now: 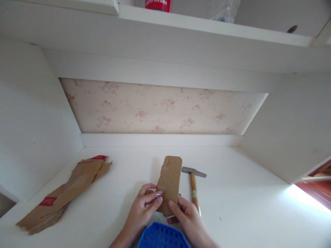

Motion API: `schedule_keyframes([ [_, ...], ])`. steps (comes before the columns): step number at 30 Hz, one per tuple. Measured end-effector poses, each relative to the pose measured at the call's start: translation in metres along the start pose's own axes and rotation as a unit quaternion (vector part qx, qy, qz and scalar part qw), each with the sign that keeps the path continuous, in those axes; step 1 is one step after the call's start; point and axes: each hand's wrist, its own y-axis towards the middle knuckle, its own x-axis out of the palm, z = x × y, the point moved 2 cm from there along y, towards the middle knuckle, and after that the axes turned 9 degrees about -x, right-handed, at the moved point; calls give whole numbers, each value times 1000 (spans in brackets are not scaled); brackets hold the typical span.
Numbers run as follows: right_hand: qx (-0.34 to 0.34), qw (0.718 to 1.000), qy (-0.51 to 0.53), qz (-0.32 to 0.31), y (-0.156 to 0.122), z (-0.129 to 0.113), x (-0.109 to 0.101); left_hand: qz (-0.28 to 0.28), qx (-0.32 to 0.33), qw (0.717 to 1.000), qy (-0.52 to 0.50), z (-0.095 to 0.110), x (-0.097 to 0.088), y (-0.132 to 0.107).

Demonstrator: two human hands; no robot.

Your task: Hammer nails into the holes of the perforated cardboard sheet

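Brown board [169, 181] is gripped at near end by right hand [187, 215] — on white desk [245, 199], hammer [193, 186] just beside. Small metal pin [159, 195] is pinched in left hand [143, 206], against board's left edge.

Hammer [193, 188], wooden handle and steel head, flat on white desk [245, 193]. Torn brown paper wrapping [67, 193] with red labels, at desk's left. Blue perforated basket [163, 237] at near edge. Floral back panel [160, 110]. Red-labelled container [158, 4] and clear plastic [224, 12] on upper shelf [207, 26].
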Motion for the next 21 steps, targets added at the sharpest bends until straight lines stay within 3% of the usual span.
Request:
schedule_keyframes([
  [7,2,1000,-6,17,2,4,-2,3,-7,997,-71,-8,-2,2],
  [21,-14,999,-17,-32,-3,-2,1,-19,29,999,10,0,-2,0],
])
